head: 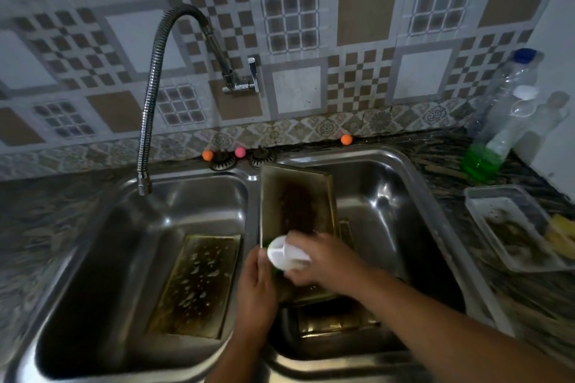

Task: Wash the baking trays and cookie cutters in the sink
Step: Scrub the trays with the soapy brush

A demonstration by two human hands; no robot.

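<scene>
Over the double steel sink (413,171), seen from above, a person's two bare hands worked at a baking tray (297,196) stained dark brown along its middle. That tray stood tilted in the sink's right basin, its far end leaning near the divider between the basins. The right hand (323,258) had its fingers curled round a white plastic bottle (287,253), held on its side just above the tray's near end. The left hand (256,286) lay against the tray's near left edge; whether its fingers gripped the tray or something green beneath the bottle could not be told. A second tray (336,320) lay below in the same basin, and a third, soiled tray (199,283) lay flat in the sink's left basin, beneath the flexible tap spout (152,81), with no water visibly running. No cookie cutters could be made out. Washing seemed to be at its early stage, apparently applying cleaner to the first tray. The next move would likely call for putting the bottle down and scrubbing the stained middle.
</scene>
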